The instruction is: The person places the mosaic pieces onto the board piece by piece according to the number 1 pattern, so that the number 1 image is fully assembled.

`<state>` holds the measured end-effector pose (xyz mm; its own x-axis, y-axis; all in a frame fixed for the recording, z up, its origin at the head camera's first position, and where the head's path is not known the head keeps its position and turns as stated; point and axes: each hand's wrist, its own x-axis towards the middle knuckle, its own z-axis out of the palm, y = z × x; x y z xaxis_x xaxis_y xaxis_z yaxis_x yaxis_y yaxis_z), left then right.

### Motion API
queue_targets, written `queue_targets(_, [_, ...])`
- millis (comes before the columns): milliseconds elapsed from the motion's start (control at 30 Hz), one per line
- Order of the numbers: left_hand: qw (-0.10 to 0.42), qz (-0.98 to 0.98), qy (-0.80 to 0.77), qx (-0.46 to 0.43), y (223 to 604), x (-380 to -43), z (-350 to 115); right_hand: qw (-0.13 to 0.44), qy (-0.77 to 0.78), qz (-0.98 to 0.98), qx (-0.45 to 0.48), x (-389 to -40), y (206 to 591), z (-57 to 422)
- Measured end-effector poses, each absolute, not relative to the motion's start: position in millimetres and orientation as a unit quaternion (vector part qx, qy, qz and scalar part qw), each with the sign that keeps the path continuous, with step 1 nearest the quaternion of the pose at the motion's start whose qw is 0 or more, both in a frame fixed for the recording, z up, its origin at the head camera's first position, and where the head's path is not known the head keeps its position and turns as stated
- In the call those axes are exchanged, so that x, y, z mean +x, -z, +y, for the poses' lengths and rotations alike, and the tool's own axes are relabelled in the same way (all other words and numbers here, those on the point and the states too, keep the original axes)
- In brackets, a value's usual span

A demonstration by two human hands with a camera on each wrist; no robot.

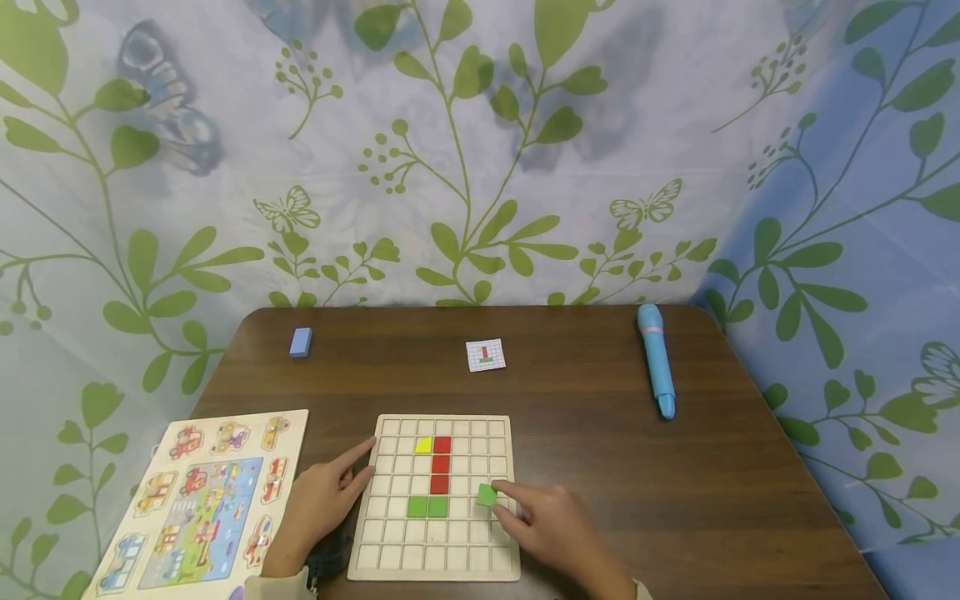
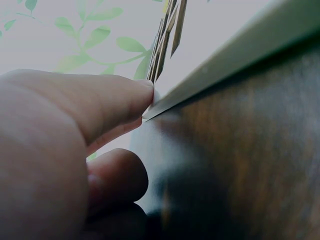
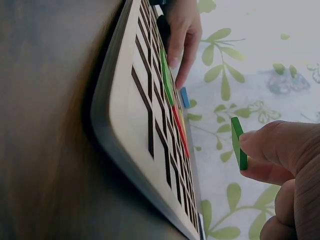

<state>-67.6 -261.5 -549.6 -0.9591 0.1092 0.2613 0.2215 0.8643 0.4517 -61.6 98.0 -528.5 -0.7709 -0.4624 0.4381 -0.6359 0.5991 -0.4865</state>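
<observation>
A wooden grid board lies on the table before me. Set in its cells are red square tiles, two green square tiles and a yellow tile with a curved side. Between thumb and index finger my right hand pinches a green square tile above the board's right side; in the right wrist view this green tile is clear of the surface. My left hand touches the board's left edge with its fingertips. In the left wrist view, that hand's fingers meet the edge.
At left lies a vehicle picture puzzle, close to my left forearm. A small pattern card is behind the board. Farther back are a blue block at left and a blue microphone-shaped object at right.
</observation>
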Motion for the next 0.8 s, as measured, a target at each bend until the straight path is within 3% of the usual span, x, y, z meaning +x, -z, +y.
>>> queue_targets(233, [0.117, -0.957, 0.248, -0.091, 549, -66, -262, 0.109, -0.314, -0.883, 0.331, -62, 527, 88])
queue_targets(533, [0.113, -0.958, 0.247, -0.087, 550, -66, -262, 0.155, -0.3, -0.868, 0.364, -64, 532, 79])
queue_targets(800, [0.088, -0.963, 0.246, -0.071, 549, -68, -262, 0.101, -0.311, -0.879, 0.349, -63, 535, 72])
